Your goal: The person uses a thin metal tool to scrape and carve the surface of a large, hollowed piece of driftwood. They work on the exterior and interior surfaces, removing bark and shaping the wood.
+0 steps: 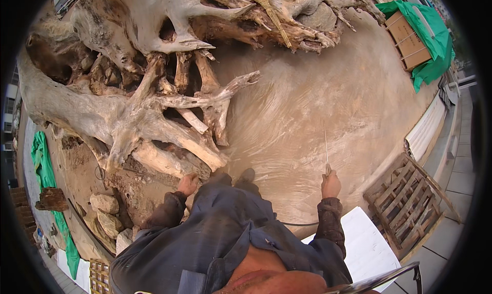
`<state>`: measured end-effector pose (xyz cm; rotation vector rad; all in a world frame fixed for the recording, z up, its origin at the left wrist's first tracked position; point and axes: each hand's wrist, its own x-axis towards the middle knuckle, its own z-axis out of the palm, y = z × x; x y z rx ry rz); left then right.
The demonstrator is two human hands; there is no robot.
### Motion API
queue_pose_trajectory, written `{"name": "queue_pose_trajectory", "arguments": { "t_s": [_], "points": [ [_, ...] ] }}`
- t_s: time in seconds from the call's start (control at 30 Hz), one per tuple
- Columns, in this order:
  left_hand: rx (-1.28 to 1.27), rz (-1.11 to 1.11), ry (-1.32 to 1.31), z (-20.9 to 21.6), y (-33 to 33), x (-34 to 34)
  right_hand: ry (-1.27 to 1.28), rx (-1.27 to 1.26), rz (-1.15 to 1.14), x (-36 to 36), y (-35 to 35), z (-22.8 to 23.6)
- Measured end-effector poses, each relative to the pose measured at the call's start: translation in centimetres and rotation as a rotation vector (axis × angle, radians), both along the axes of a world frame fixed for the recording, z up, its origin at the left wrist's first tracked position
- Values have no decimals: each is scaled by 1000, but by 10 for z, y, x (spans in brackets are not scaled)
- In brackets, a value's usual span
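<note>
In my right hand [331, 185], a closed fist holds a thin metal rod [325, 143], which points away from me over the brown, streaked ground [292, 119]. The rod's near end is hidden in my fingers. My left hand [188, 184] is closed beside the lower ends of a large, pale, weathered tree root [169, 132]; whether it grips anything is hidden. Branching pieces of the root fill the left and far side. A straw broom [266, 9] lies on the wood at the far edge.
A dark cable [297, 224] curves beside my right forearm. Wooden pallet [405, 204] and white sheet [366, 248] lie at right. Far right, green plastic [425, 43] partly covers a cardboard box [407, 40]. Several stones [107, 212] and green sheeting [46, 171] are left.
</note>
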<state>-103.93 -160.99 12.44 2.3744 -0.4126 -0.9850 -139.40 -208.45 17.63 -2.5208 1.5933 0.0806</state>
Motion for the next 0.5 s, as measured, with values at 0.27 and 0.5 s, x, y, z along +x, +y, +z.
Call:
{"name": "queue_pose_trajectory", "arguments": {
  "t_s": [0.27, 0.5],
  "points": [
    [-209, -61, 91, 11, -121, -3, 14, -220, 98, 5, -119, 104],
    [-344, -226, 85, 30, -220, 22, -622, 469, -156, 184, -146, 97]
  ]
}}
